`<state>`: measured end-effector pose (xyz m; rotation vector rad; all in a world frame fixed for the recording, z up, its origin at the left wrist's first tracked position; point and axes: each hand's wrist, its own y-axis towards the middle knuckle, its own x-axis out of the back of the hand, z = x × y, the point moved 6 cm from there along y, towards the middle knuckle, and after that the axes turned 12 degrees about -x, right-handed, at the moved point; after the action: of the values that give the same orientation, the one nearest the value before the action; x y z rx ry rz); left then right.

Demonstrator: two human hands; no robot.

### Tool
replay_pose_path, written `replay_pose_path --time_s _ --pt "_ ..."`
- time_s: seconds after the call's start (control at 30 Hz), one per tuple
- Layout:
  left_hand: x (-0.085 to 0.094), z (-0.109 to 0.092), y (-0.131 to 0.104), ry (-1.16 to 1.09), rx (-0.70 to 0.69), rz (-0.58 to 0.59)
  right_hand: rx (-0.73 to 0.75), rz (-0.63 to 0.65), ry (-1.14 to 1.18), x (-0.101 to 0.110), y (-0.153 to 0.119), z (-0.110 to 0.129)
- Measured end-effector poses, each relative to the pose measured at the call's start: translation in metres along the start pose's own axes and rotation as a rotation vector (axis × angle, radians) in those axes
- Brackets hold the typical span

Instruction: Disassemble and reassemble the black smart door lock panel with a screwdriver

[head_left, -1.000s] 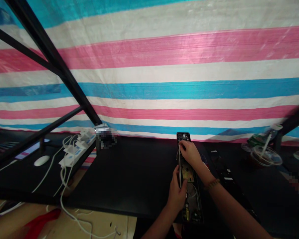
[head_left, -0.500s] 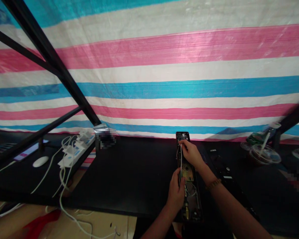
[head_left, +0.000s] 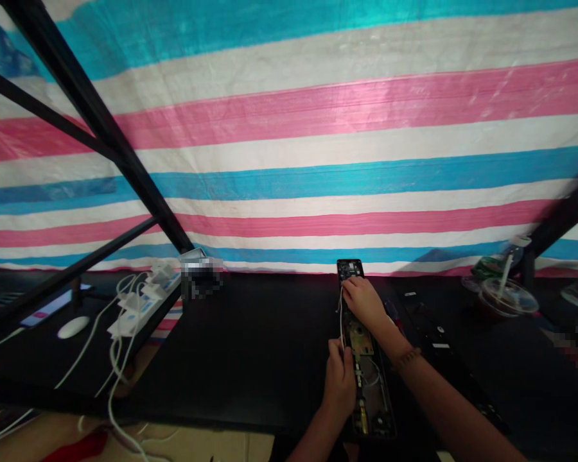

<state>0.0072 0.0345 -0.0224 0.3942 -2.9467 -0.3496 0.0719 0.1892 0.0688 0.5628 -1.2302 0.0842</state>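
A long black lock-like housing (head_left: 384,404), its inner side exposed, lies lengthwise before me on the black table. Inside show a brass-coloured plate (head_left: 365,345), a thin loop of wire (head_left: 373,372) and a gold cylindrical part (head_left: 364,418). My right hand (head_left: 365,303) is closed over the upper part of the housing, fingertips pinched at the top of a white cable (head_left: 341,321). Lower down, my left hand (head_left: 340,378) is closed at the housing's left edge, where the cable runs down into its fingers. Both sets of fingertips are partly hidden.
A black panel (head_left: 443,359) lies right of the housing. Farther right stands a plastic cup with a straw (head_left: 505,298). To the left are a power strip with plugs (head_left: 142,308), a white mouse (head_left: 74,327) and a phone (head_left: 48,308). Striped sheeting (head_left: 318,160) hangs behind.
My right hand has turned and shifted slightly down, its fingers now closer over the housing. The cable's upper part has swung left. The whole view has tilted a little.
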Motion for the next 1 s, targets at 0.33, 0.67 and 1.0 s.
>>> replay_pose_path --time_s 0.33,0.67,1.0 --pt "-0.002 0.003 0.001 -0.011 -0.015 -0.007 -0.055 -0.029 0.033 -0.003 0.001 -0.004" --pt "0.004 -0.004 0.002 -0.044 -0.021 -0.020 -0.183 -0.202 0.235 0.013 -0.007 -0.016" --pt "0.020 -0.003 0.049 -0.006 -0.003 -0.293 -0.232 -0.019 0.116 0.012 0.007 -0.009"
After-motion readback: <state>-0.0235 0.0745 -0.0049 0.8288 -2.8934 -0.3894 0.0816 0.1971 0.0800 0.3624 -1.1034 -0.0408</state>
